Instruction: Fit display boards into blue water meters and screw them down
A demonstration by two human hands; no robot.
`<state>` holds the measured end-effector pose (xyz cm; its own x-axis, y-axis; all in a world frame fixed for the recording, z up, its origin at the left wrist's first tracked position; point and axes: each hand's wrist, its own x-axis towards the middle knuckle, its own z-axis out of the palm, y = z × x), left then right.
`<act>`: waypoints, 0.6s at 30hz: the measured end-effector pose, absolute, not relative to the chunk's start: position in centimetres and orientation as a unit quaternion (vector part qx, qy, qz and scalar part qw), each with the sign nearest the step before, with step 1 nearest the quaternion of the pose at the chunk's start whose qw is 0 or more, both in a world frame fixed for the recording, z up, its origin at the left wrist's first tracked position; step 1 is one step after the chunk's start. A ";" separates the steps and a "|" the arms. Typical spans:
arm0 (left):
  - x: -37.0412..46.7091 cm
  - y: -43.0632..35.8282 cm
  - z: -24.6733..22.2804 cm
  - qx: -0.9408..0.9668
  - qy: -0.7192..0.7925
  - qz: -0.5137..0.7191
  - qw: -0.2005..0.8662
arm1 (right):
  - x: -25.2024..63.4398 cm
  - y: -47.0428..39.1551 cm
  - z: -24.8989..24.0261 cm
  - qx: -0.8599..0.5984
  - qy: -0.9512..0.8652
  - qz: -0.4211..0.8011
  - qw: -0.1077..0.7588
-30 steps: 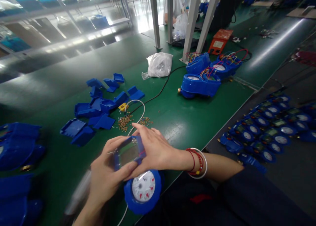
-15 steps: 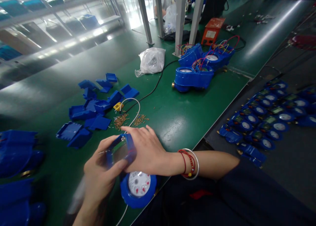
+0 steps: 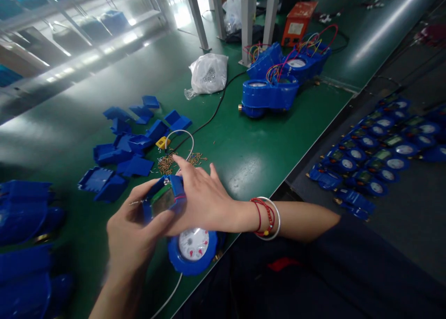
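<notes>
A blue water meter [image 3: 193,266] with a round white dial lies at the table's near edge, its windowed housing between my hands. My left hand [image 3: 134,226] is closed around the left side of this housing, thumb across the near side of the display window [image 3: 163,202]. Against the housing's right side presses my right hand [image 3: 205,196], back of the hand up, index finger reaching past the far edge. Its thumb is hidden. Thin red wires show at the housing's right edge. Beyond the fingertips lie small brass-coloured screws [image 3: 167,164] in loose piles.
Blue plastic covers [image 3: 121,144] and a yellow piece [image 3: 162,142] lie beyond the screws. A white bag [image 3: 209,75], wired meters [image 3: 268,96] and an orange box [image 3: 299,23] stand farther back. More meters [image 3: 376,161] are at right, others [image 3: 24,216] at left. A pale cable [image 3: 174,291] runs below.
The view has shifted slightly, and both hands with the housing sit a little higher and farther left. My right index finger is straighter, and the red wires at the housing's edge now show.
</notes>
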<state>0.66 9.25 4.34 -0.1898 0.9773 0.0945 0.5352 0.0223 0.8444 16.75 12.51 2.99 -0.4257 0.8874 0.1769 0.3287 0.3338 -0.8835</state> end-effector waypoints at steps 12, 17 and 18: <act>-0.1 9.6 4.0 0.758 0.432 0.485 0.056 | 17.0 12.3 2.2 -0.340 -0.775 0.376 0.377; -1.2 10.2 3.2 0.776 0.354 0.519 -0.059 | 16.8 12.8 2.3 -0.303 -0.789 0.377 0.379; -1.2 10.2 3.2 0.781 0.341 0.517 -0.075 | 16.9 12.8 2.3 -0.300 -0.792 0.375 0.376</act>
<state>-1.19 10.22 3.20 0.2326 0.4558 0.8591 0.6114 -0.7555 0.2353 16.89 12.78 2.34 -0.5368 0.7577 0.3712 0.1924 0.5383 -0.8205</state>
